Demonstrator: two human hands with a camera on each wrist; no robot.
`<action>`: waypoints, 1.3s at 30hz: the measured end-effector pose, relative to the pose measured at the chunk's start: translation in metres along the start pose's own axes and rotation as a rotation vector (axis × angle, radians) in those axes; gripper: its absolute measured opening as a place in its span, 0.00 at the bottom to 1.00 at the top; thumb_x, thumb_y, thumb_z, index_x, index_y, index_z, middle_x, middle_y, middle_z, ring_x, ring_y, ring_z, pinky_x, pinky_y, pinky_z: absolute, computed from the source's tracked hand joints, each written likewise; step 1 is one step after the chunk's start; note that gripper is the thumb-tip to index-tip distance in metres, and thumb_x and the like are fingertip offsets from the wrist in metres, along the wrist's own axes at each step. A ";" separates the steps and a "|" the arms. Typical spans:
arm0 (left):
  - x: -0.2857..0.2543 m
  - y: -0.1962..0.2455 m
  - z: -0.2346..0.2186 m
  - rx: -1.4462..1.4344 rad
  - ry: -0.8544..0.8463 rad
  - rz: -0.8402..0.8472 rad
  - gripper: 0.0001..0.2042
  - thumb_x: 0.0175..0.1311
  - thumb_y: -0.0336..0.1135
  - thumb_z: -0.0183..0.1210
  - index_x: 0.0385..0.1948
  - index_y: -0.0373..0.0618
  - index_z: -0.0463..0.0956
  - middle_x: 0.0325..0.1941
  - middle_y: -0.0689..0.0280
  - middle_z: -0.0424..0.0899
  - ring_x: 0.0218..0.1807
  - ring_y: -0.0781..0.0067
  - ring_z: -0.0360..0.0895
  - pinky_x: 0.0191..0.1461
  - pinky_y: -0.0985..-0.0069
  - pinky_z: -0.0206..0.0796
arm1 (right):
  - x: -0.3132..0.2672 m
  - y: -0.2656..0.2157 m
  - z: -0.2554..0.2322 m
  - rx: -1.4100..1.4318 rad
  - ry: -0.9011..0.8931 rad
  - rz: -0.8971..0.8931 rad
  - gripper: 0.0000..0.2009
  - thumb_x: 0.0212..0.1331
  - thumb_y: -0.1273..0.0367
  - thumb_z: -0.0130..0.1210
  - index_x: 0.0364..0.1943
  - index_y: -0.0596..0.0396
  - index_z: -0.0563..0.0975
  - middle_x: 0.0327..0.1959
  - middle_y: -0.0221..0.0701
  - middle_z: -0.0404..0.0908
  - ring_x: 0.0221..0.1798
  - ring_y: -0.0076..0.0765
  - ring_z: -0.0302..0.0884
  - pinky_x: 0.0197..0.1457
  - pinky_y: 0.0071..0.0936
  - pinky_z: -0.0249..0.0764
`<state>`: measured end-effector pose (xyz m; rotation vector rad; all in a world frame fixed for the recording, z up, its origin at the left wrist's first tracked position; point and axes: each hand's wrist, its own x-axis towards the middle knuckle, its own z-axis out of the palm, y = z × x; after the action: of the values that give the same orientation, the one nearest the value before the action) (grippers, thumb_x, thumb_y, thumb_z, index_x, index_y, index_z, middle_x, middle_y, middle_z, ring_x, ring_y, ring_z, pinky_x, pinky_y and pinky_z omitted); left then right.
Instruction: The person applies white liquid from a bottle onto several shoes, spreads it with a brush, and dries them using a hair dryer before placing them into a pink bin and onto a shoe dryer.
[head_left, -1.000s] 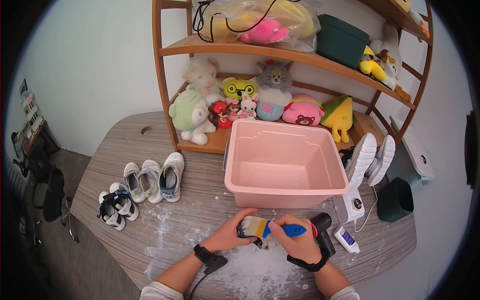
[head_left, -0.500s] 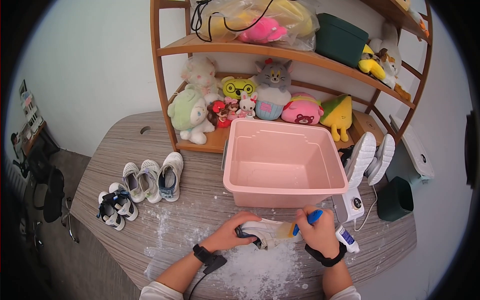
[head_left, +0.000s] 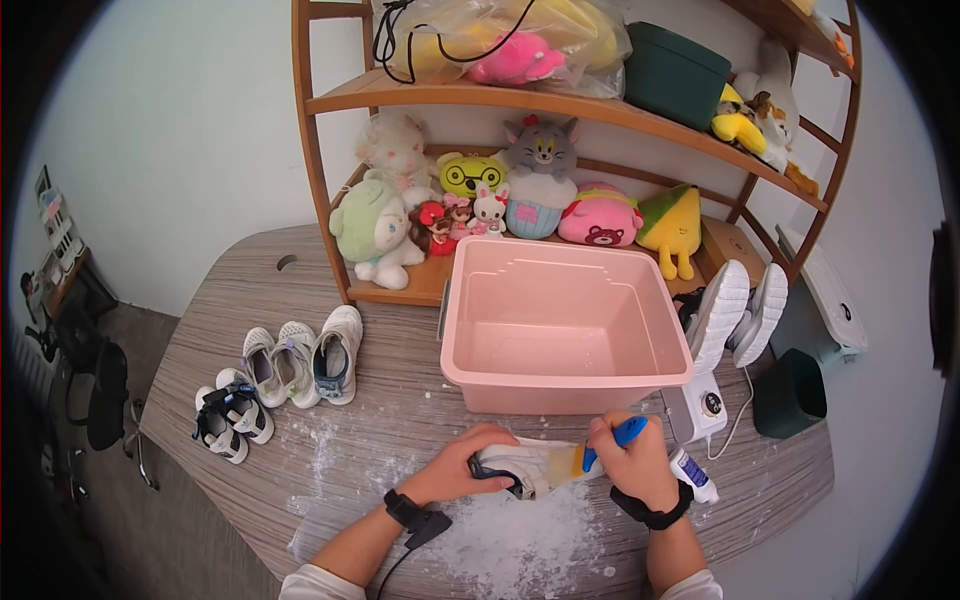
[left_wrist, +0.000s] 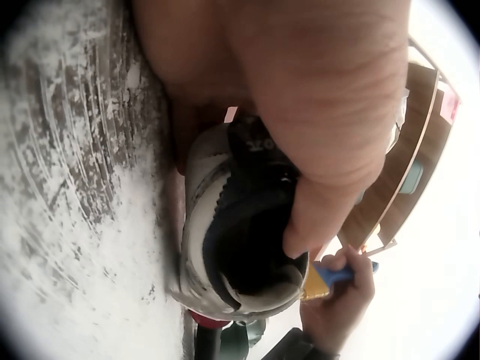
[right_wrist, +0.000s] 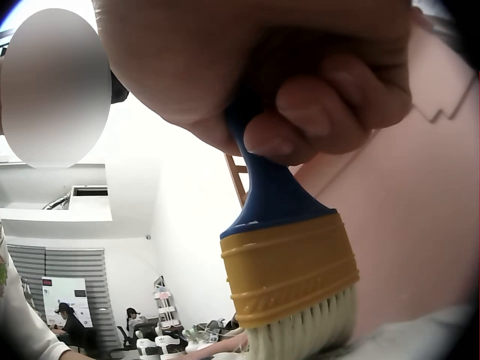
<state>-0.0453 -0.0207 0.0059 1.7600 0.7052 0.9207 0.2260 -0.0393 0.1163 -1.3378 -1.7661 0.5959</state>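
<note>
My left hand (head_left: 462, 466) grips a pale sneaker (head_left: 538, 466) by its heel end, low over the powdered table in front of the pink tub. In the left wrist view the thumb reaches into the dark opening of the sneaker (left_wrist: 201, 217). My right hand (head_left: 640, 465) holds a flat paintbrush (head_left: 630, 432) by its blue handle. The brush's yellow band and pale bristles lie against the toe end of the sneaker. In the right wrist view curled fingers wrap the handle of the brush (right_wrist: 292, 262), bristles pointing down onto a whitish surface.
A pink plastic tub (head_left: 560, 396) stands just behind both hands. White powder (head_left: 525, 545) coats the wood-grain table. Several small shoes (head_left: 290, 370) line up at left. To the right are a white bottle (head_left: 694, 476), white shoes upended on a white device (head_left: 693, 412) and a dark green bin (head_left: 790, 395).
The brush has swept from the sneaker's heel end, beside my left hand, rightward to its toe end. My right hand moved right with it; the left hand keeps its grip.
</note>
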 end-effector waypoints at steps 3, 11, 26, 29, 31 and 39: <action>0.000 0.005 0.000 0.017 -0.004 -0.006 0.25 0.59 0.33 0.74 0.58 0.44 0.78 0.61 0.58 0.77 0.66 0.58 0.73 0.71 0.65 0.62 | 0.000 -0.004 -0.005 -0.022 0.036 0.033 0.14 0.67 0.67 0.60 0.24 0.58 0.79 0.12 0.36 0.72 0.14 0.37 0.71 0.23 0.31 0.67; -0.004 -0.014 0.002 -0.051 0.058 0.002 0.19 0.71 0.42 0.63 0.57 0.41 0.77 0.60 0.57 0.80 0.64 0.61 0.75 0.69 0.66 0.64 | -0.006 -0.019 0.002 0.243 -0.024 -0.038 0.12 0.68 0.70 0.62 0.25 0.59 0.79 0.15 0.28 0.76 0.18 0.21 0.70 0.25 0.24 0.65; -0.004 -0.003 0.000 -0.070 0.028 -0.070 0.37 0.61 0.46 0.74 0.69 0.39 0.67 0.67 0.58 0.76 0.72 0.65 0.70 0.75 0.67 0.60 | 0.005 0.002 0.011 -0.215 0.053 -0.210 0.15 0.61 0.67 0.64 0.19 0.56 0.75 0.13 0.39 0.75 0.16 0.50 0.76 0.22 0.40 0.71; -0.004 -0.005 0.001 -0.050 0.013 -0.120 0.41 0.56 0.39 0.78 0.70 0.40 0.65 0.69 0.58 0.75 0.72 0.65 0.70 0.76 0.67 0.59 | 0.006 0.006 0.008 -0.227 0.042 -0.156 0.15 0.61 0.67 0.65 0.19 0.55 0.75 0.13 0.40 0.75 0.16 0.50 0.76 0.22 0.40 0.71; -0.003 -0.006 0.002 -0.051 0.018 -0.129 0.42 0.53 0.36 0.79 0.70 0.40 0.65 0.69 0.58 0.75 0.72 0.65 0.70 0.76 0.67 0.59 | 0.006 0.005 0.006 -0.242 0.049 -0.107 0.15 0.61 0.67 0.64 0.19 0.55 0.75 0.13 0.40 0.75 0.16 0.51 0.76 0.22 0.40 0.71; -0.003 -0.003 0.002 -0.015 0.044 -0.142 0.40 0.54 0.37 0.79 0.69 0.42 0.67 0.68 0.58 0.77 0.70 0.64 0.72 0.74 0.68 0.61 | -0.001 -0.009 0.005 0.029 0.045 -0.064 0.14 0.61 0.68 0.64 0.20 0.56 0.75 0.12 0.39 0.73 0.15 0.49 0.75 0.22 0.37 0.69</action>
<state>-0.0456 -0.0232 0.0018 1.6580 0.8382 0.8684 0.2165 -0.0424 0.1201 -1.2613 -1.7506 0.5498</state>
